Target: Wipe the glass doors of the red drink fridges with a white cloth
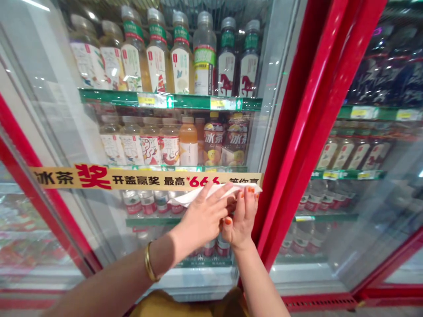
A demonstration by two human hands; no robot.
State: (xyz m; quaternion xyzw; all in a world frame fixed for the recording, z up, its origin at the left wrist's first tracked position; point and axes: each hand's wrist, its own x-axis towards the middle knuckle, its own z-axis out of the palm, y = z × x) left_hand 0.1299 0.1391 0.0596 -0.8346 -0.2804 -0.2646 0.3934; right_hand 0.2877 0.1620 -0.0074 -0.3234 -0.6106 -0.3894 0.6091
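**Left hand (201, 218) and right hand (241, 222) pinch one white cloth (194, 198) on a glass cooler door (42, 97)**

The head view shows two hands, both the person's own, raised against the glass. The cloth lies across the door just below a yellow banner (132, 178), its free end sticking out to the left. Each grip is narrow: the left fingers lie flat across the cloth, and the right hand's upright fingers, with orange-painted fingernails (251, 190), press its other end. One gold bangle (148, 263) circles the left wrist, and a mustard-coloured garment (172, 309) shows at the bottom edge.

Behind the glass, the top shelf (172, 102) holds eight bottles in its front row, two of them with red horse labels (226, 75). It carries two price tags (155, 100). The next shelf down has eight bottles, including two iced tea bottles (213, 143) and one orange drink (188, 143). Below that, at least four small red-labelled bottles (147, 202) sit behind the hands.

A red door frame (307, 110) divides this door from a second glass door (370, 198). There, dark bottles (380, 75) stand above four white-labelled bottles (352, 152). A red vented base (319, 302) runs along the bottom.
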